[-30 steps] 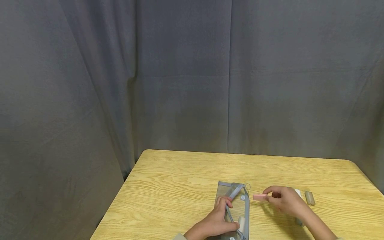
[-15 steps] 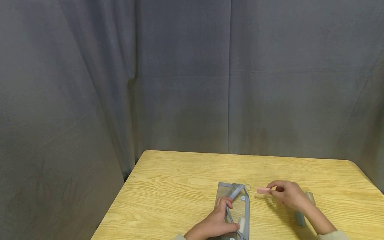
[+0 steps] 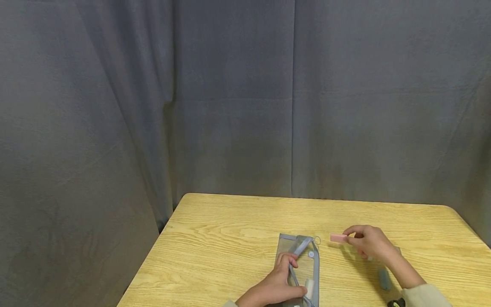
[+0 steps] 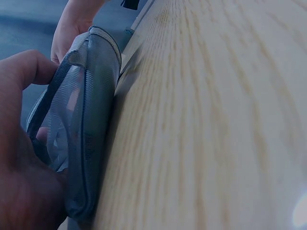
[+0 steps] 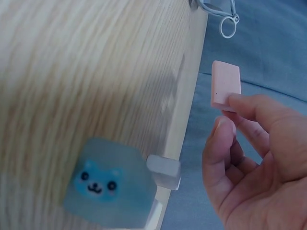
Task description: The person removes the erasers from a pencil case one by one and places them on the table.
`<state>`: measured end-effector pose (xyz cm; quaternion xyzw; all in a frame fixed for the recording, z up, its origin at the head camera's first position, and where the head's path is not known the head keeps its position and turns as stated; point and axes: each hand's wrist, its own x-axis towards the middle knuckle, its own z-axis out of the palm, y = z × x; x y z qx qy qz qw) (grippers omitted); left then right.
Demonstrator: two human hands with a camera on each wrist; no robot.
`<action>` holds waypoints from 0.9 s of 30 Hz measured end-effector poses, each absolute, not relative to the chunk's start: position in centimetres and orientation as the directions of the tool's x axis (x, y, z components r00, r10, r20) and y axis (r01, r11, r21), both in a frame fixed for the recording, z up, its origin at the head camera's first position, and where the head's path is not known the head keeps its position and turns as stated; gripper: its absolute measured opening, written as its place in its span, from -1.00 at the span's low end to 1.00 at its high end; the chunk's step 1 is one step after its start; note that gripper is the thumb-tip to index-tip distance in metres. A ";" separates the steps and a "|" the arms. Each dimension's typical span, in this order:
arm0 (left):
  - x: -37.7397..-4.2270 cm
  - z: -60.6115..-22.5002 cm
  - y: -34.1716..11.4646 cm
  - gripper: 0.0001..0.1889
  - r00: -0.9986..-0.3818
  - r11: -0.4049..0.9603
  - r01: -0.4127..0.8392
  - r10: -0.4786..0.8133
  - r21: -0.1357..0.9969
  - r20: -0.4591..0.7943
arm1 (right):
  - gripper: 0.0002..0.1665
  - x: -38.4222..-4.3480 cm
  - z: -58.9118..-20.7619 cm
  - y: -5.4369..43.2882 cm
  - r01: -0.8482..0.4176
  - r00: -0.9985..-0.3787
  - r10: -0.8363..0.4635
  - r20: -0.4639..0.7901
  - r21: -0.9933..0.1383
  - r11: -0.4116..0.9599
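Note:
A grey-blue mesh zip pouch lies on the table, its zipped mouth parted and a ring on the zip pull. My left hand grips the pouch by its mouth, thumb and fingers spread at the opening. Through the mesh shows a white block near the thumb. To the right, my right hand pinches a pink eraser between thumb and fingertips, raised above the table beyond the pouch's ring. In the right wrist view, most of the eraser sticks out past the fingertips.
A translucent blue block with an animal face lies on the table under the right forearm, with a whitish block behind it. Grey curtains hang behind the wooden table.
My right hand has moved away from me and slightly rightward with the pink eraser, drawing back from the pouch. My left hand keeps its hold on the pouch in the same place.

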<state>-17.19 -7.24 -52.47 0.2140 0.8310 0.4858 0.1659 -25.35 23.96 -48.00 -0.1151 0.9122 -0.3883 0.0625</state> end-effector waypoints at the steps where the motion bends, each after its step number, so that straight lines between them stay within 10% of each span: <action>1: -17.2 -52.5 -7.2 -0.48 -0.854 0.434 0.194 0.516 0.880 -0.067 | -0.75 -25.4 -48.1 24.0 -0.165 -0.965 -0.260 -0.023 -0.720 0.674; 27: -17.4 -52.6 -7.3 -0.48 -0.859 0.432 0.190 0.508 0.881 -0.064 | -0.79 -26.9 -48.6 23.7 -0.166 -0.959 -0.274 -0.070 -0.642 0.748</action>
